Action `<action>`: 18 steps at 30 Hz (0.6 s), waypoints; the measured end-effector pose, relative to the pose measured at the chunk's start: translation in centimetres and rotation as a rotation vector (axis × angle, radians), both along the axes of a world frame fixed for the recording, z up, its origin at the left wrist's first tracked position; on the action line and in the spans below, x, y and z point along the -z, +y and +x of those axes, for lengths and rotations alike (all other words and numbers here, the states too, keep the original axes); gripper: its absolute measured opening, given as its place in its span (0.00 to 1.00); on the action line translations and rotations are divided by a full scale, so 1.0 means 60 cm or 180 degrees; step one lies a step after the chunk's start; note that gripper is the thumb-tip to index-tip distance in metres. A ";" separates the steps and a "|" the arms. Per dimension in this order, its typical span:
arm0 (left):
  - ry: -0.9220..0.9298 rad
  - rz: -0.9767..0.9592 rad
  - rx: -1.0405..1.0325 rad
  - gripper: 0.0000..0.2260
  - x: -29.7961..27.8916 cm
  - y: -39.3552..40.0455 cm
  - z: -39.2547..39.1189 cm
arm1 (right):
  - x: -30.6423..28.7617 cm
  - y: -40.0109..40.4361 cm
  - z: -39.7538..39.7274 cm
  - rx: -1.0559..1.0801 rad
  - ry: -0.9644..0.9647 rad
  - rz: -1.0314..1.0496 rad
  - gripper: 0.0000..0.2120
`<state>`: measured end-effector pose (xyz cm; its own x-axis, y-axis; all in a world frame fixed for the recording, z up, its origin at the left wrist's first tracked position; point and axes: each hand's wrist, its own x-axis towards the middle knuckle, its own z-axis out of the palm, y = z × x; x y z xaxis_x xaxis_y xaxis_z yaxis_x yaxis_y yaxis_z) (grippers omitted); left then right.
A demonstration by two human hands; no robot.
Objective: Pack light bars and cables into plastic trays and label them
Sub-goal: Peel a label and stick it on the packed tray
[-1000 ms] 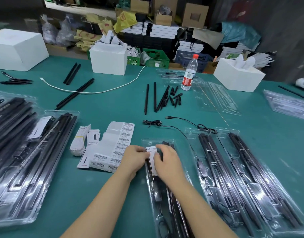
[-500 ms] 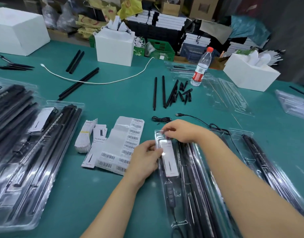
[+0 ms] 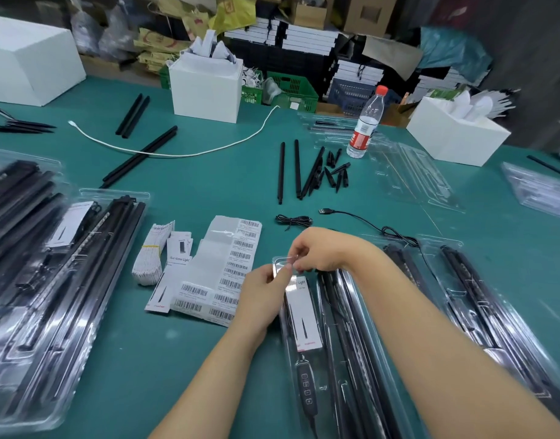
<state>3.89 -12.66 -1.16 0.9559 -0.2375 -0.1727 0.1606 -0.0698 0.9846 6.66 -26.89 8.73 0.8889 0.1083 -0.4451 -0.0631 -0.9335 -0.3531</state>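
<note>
Both hands' grip pinching clear plastic tray [image 3: 304, 369] top edge, left hand [image 3: 261, 296], right hand [image 3: 320, 250]

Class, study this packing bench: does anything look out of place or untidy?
Mostly orderly. One odd item: a water bottle stands among the empty clear trays. Short black spikes lie scattered loose, and a white cable trails across black bars.

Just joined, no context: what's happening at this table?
A person is packing light bars into clear plastic trays. Both hands, left and right, pinch the top edge of the middle tray, which holds black bars, a cable with an inline controller and a white card. Barcode labels lie just left of it. Filled trays sit on both sides; loose bars lie farther back.
</note>
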 end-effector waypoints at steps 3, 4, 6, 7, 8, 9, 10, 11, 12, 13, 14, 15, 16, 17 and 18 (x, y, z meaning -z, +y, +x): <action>0.0095 0.0001 -0.0024 0.17 -0.004 -0.002 0.000 | 0.002 0.000 -0.005 0.0038 0.0006 0.0032 0.06; 0.0105 0.0006 -0.0043 0.17 -0.005 -0.002 0.000 | 0.003 0.000 -0.005 0.0035 0.0005 0.0031 0.06; 0.0120 0.0005 -0.0044 0.17 -0.006 -0.001 0.001 | 0.005 0.000 -0.005 0.0035 0.0005 0.0015 0.05; 0.0120 -0.0006 -0.0037 0.17 -0.006 -0.001 0.001 | 0.006 0.000 -0.004 0.0049 0.0009 0.0018 0.05; 0.0113 -0.0015 -0.0034 0.17 -0.005 -0.001 0.001 | 0.007 0.000 -0.004 0.0075 0.0020 0.0031 0.05; 0.0102 -0.0003 -0.0050 0.17 -0.005 -0.001 0.001 | 0.007 0.001 -0.003 0.0103 0.0035 0.0051 0.05; 0.0091 0.0023 -0.0079 0.19 -0.004 -0.002 0.001 | 0.007 0.000 -0.003 0.0116 0.0050 0.0072 0.06; 0.0086 0.0061 -0.0108 0.20 -0.004 -0.003 0.000 | 0.007 0.000 -0.004 0.0111 0.0068 0.0091 0.06; 0.0076 0.0096 -0.0126 0.20 -0.003 -0.003 0.000 | 0.007 -0.002 -0.005 0.0097 0.0090 0.0115 0.06; 0.0059 0.0113 -0.0133 0.20 -0.003 -0.004 -0.001 | 0.006 -0.004 -0.007 0.0090 0.0118 0.0154 0.06; 0.0036 0.0107 -0.0140 0.19 -0.003 -0.005 -0.001 | 0.006 -0.006 -0.008 0.0090 0.0146 0.0204 0.06; 0.0020 0.0087 -0.0148 0.18 -0.003 -0.004 -0.001 | 0.006 -0.008 -0.010 0.0089 0.0165 0.0254 0.06; 0.0013 0.0058 -0.0151 0.16 -0.004 -0.004 -0.001 | 0.006 -0.009 -0.011 0.0086 0.0172 0.0287 0.05; 0.0008 0.0022 -0.0147 0.14 -0.005 -0.004 -0.001 | 0.006 -0.009 -0.011 0.0088 0.0164 0.0300 0.05; -0.0001 -0.0016 -0.0137 0.14 -0.005 -0.004 -0.002 | 0.006 -0.009 -0.012 0.0101 0.0148 0.0309 0.04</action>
